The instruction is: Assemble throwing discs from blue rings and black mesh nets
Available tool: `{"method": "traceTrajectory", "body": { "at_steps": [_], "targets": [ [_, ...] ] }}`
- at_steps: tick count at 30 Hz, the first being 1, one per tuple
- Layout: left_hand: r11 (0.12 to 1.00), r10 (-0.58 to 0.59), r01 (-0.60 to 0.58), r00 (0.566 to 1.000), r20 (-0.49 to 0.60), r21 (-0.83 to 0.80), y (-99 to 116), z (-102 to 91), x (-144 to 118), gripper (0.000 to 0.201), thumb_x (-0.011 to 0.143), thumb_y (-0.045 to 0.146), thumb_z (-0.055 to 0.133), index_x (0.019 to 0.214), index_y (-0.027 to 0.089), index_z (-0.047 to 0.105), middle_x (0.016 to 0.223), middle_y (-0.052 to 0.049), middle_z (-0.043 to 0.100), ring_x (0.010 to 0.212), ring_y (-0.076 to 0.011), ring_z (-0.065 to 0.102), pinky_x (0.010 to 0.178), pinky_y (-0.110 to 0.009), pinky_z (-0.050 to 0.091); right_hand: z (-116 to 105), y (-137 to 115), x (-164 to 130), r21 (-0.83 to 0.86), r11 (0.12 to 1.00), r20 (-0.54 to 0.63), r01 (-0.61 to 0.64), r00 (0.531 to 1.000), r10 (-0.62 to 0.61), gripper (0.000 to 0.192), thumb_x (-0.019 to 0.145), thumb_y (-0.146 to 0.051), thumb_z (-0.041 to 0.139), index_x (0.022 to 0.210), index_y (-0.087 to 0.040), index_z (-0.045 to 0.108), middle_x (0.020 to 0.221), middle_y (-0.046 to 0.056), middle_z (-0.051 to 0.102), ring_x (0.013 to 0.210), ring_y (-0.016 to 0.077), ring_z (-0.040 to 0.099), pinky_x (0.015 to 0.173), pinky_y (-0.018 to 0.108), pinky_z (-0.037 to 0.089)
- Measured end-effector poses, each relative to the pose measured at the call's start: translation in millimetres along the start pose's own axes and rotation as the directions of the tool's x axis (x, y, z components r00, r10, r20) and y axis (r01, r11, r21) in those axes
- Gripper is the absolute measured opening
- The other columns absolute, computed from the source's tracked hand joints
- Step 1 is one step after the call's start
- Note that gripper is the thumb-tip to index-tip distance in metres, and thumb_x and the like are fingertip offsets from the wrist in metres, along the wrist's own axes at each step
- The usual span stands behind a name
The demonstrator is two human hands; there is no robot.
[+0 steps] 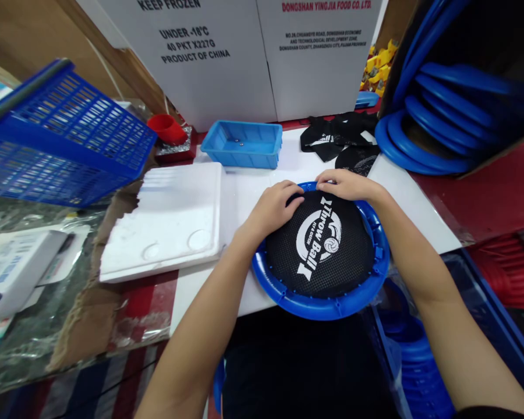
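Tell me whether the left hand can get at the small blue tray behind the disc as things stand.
Probably yes. The left hand rests on the black mesh of the blue disc, and only bare white tabletop lies between it and the blue tray. Nothing stands in the way; the foam board lies off to the side.

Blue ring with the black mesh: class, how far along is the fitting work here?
Done: black mesh covers most of the blue ring, seated along the near edge. In hand: left hand and right hand press the mesh at the far rim. Left: spare mesh pieces and stacked blue rings wait beyond.
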State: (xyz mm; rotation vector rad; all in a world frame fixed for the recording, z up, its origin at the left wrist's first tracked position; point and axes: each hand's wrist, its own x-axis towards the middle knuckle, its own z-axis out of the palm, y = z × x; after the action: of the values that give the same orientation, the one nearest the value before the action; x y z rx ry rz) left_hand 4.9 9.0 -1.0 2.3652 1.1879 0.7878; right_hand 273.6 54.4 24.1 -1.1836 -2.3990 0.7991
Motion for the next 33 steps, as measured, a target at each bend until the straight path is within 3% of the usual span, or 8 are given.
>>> {"method": "traceTrajectory", "body": {
  "at_steps": [7,12,14,17,20,27,29,33],
  "targets": [
    [0.986,0.091,-0.109,0.985,0.144,0.123,2,-0.5,-3,0.027,0.101,0.028,0.068,0.127,0.023,0.072,0.153,-0.016,0.061,0.140,-0.0349,0.060,0.120,-0.056,0.048,10,-6,2,-0.148,0.985,-0.007,0.086,0.996,-0.088,0.012,0.093,-0.025,0.070,0.093,-0.021,0.081,0.122,0.011,0.080,0.117,0.0312,0.073,0.111,0.047,0.054],
    [0.984,0.071,-0.098,0.981,0.183,0.146,3,0.5,-5,0.046,0.097,0.028,0.073,0.142,0.026,0.066,0.164,-0.016,0.052,0.149,-0.0387,0.052,0.122,-0.060,0.045,12,-12,1,-0.178,0.979,-0.029,0.099,0.994,-0.106,0.013,0.094,-0.022,0.071,0.091,-0.023,0.083,0.126,0.009,0.082,0.119,0.0309,0.074,0.113,0.046,0.053],
    [0.987,0.044,-0.072,0.981,0.187,0.142,5,-0.1,-5,0.041,0.095,0.030,0.074,0.136,0.025,0.068,0.159,-0.016,0.056,0.145,-0.0386,0.055,0.120,-0.060,0.046,11,-14,0,-0.169,0.981,-0.044,0.093,0.994,-0.102,0.014,0.094,-0.021,0.071,0.089,-0.023,0.083,0.128,0.009,0.082,0.122,0.0311,0.074,0.114,0.046,0.053],
    [0.990,-0.006,-0.021,0.982,0.191,0.142,10,-2.1,-3,0.022,0.099,0.038,0.071,0.115,0.023,0.073,0.132,-0.014,0.068,0.126,-0.0364,0.062,0.111,-0.057,0.050,12,-17,-1,-0.134,0.985,-0.036,0.112,0.992,-0.117,0.014,0.094,-0.022,0.072,0.089,-0.023,0.084,0.130,0.009,0.082,0.126,0.0314,0.074,0.116,0.046,0.052],
    [0.983,-0.055,0.021,0.981,0.189,0.182,16,-3.4,-3,0.024,0.108,0.041,0.059,0.102,0.022,0.073,0.114,-0.013,0.068,0.113,-0.0341,0.064,0.102,-0.053,0.051,15,-19,-2,-0.095,0.983,-0.013,0.157,0.987,-0.159,0.014,0.096,-0.025,0.071,0.093,-0.024,0.084,0.132,0.009,0.082,0.126,0.0309,0.074,0.117,0.048,0.053],
    [0.968,-0.049,0.004,0.984,0.171,0.250,21,-4.3,-11,0.030,0.097,0.044,0.077,0.119,0.024,0.078,0.123,-0.014,0.070,0.115,-0.0367,0.064,0.101,-0.052,0.051,14,-14,-3,-0.005,0.976,0.014,0.219,0.976,-0.219,0.015,0.101,-0.032,0.066,0.098,-0.025,0.079,0.133,0.009,0.080,0.130,0.0298,0.071,0.116,0.046,0.052],
    [0.978,-0.092,0.061,0.985,0.146,0.199,20,-5.8,-10,0.030,0.093,0.045,0.082,0.115,0.025,0.080,0.119,-0.013,0.072,0.110,-0.0353,0.067,0.099,-0.051,0.052,14,-13,-2,0.016,0.974,0.031,0.225,0.974,-0.225,0.015,0.101,-0.034,0.064,0.100,-0.026,0.077,0.133,0.009,0.079,0.126,0.0298,0.072,0.114,0.047,0.052],
    [0.972,-0.214,0.220,0.974,0.073,-0.081,13,-10.4,-1,0.006,0.093,0.027,0.075,0.094,0.022,0.079,0.099,-0.007,0.078,0.094,-0.0273,0.070,0.093,-0.044,0.055,18,-14,2,0.057,0.976,0.003,0.211,0.977,-0.211,0.013,0.101,-0.034,0.063,0.098,-0.026,0.073,0.129,0.010,0.078,0.120,0.0299,0.071,0.112,0.048,0.051]
  ]
}}
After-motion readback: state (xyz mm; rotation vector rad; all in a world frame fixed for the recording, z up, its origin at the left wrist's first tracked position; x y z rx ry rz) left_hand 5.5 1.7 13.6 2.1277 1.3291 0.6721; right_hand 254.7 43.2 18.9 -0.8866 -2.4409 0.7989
